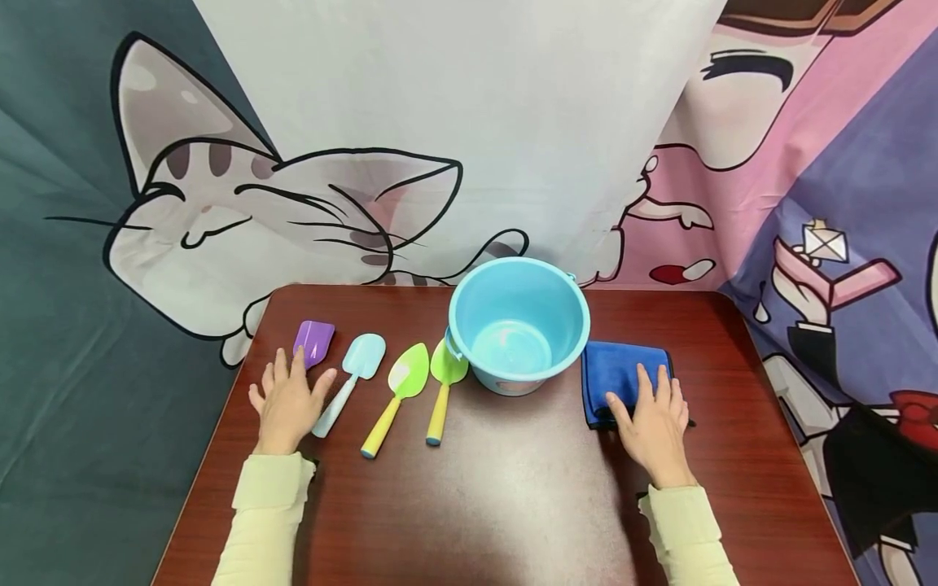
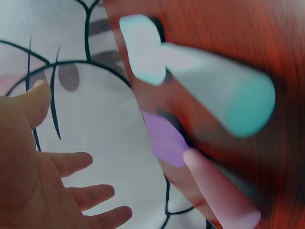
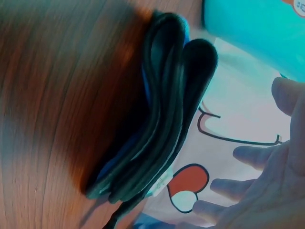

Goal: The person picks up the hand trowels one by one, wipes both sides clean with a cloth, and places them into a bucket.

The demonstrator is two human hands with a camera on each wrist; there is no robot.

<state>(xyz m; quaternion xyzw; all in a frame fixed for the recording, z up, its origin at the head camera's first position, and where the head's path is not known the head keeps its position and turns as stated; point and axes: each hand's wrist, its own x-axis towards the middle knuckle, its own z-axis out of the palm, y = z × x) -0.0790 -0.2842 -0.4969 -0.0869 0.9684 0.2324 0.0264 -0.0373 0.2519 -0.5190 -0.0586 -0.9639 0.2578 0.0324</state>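
My left hand (image 1: 288, 403) has its fingers spread above the purple toy shovel (image 1: 315, 342), hiding its handle in the head view. The left wrist view shows that shovel's pinkish handle (image 2: 221, 191) apart from the fingers. Just right of this hand lies a light blue shovel (image 1: 364, 356). My right hand (image 1: 655, 427) is spread over the near right part of a folded blue cloth item (image 1: 623, 370) and holds nothing. In the right wrist view its dark-edged folds (image 3: 164, 105) and a thin cord (image 3: 119, 214) show, clear of the fingers.
A light blue bucket (image 1: 519, 325) stands upright at the table's back middle. Left of it lie two green shovels with yellow handles, one (image 1: 396, 399) angled, the other (image 1: 443, 382) partly behind the bucket's handle joint. A cartoon-printed curtain (image 1: 469, 106) hangs behind the brown table (image 1: 476, 505).
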